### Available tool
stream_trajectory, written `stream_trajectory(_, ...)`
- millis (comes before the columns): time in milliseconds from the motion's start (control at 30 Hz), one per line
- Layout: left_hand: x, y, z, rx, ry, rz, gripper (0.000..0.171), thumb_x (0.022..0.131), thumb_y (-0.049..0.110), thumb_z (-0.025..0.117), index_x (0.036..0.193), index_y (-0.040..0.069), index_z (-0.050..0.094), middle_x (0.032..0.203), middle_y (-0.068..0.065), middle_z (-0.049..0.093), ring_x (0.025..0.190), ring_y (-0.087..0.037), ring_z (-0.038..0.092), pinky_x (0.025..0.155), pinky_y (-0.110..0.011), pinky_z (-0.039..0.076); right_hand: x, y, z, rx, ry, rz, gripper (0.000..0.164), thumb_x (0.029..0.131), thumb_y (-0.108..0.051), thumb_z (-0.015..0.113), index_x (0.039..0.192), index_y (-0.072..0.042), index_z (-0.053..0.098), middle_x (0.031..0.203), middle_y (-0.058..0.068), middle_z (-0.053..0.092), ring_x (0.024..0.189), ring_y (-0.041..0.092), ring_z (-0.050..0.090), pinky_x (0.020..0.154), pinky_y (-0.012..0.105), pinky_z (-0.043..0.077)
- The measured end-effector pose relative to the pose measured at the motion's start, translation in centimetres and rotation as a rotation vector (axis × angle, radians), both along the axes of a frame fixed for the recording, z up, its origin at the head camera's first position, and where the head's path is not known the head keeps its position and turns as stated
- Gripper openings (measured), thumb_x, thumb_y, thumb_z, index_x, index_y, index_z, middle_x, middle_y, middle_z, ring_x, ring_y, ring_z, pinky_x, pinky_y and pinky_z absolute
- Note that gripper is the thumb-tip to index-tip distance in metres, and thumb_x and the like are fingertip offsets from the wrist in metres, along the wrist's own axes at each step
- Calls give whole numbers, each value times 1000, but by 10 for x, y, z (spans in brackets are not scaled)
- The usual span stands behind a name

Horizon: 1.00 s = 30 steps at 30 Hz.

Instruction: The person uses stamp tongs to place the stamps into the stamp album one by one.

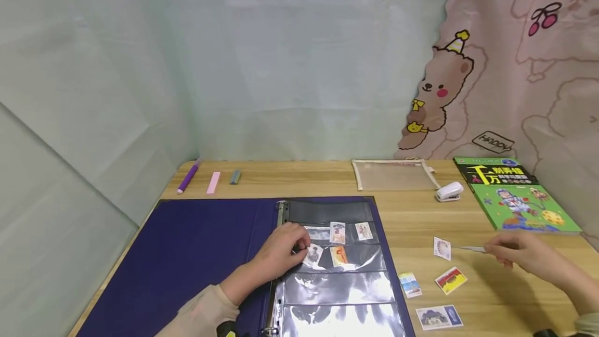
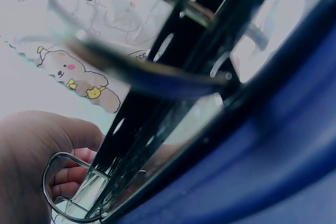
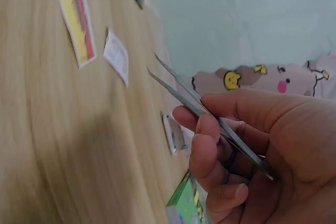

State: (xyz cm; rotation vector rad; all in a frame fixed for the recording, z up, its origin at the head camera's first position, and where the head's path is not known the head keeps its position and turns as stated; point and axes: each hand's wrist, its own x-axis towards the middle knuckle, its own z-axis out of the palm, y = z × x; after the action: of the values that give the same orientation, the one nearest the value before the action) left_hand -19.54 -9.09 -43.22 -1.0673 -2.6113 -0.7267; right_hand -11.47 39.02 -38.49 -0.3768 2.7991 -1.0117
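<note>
My right hand (image 1: 526, 254) holds metal tweezers (image 3: 181, 95) between thumb and fingers. Their two tips are apart and bare, pointing toward a small pale stamp (image 1: 442, 248) on the table. My left hand (image 1: 284, 248) rests at the inner edge of the stamp album's clear pocket page (image 1: 339, 288), beside the metal rings (image 2: 52, 182). Its bent fingertips touch or nearly touch a stamp (image 1: 313, 256) in the second filled row; whether they pinch anything is hidden. Beside that stamp sits an orange stamp (image 1: 339, 256). More stamps (image 1: 338, 233) fill the row above.
Loose stamps lie right of the album: a blue-yellow one (image 1: 410, 285), a red-yellow one (image 1: 451, 280) and a wide one (image 1: 439, 318). Farther back are a white stapler (image 1: 449, 191), mesh pouch (image 1: 395, 176), green book (image 1: 524, 199), purple pen (image 1: 189, 177) and pink strip (image 1: 213, 182).
</note>
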Motion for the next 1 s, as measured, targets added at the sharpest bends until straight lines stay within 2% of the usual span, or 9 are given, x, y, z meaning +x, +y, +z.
stream_trajectory(267,0,0,2,-7,-2,4,16,71,13,69,75,20,56,71,11,52,74,-3,45,76,-26,39,-4,8,-4,58,-97,-55,23,94,-18,44,88,-1,60,59,-11,49,44,0,36,37,25,33)
stream_trajectory(533,0,0,2,-5,-7,1,16,71,13,69,76,21,56,71,11,52,74,-3,45,76,-25,39,-6,8,-8,91,-87,-63,24,92,-21,48,87,-3,62,59,-12,50,45,-3,35,38,23,34)
stream_trajectory(1000,0,0,1,1,8,-4,16,71,13,69,75,21,55,71,11,52,74,-3,45,74,-24,39,-13,9,-9,21,-85,11,21,92,-16,47,89,-1,61,60,-13,49,47,-2,38,38,24,34)
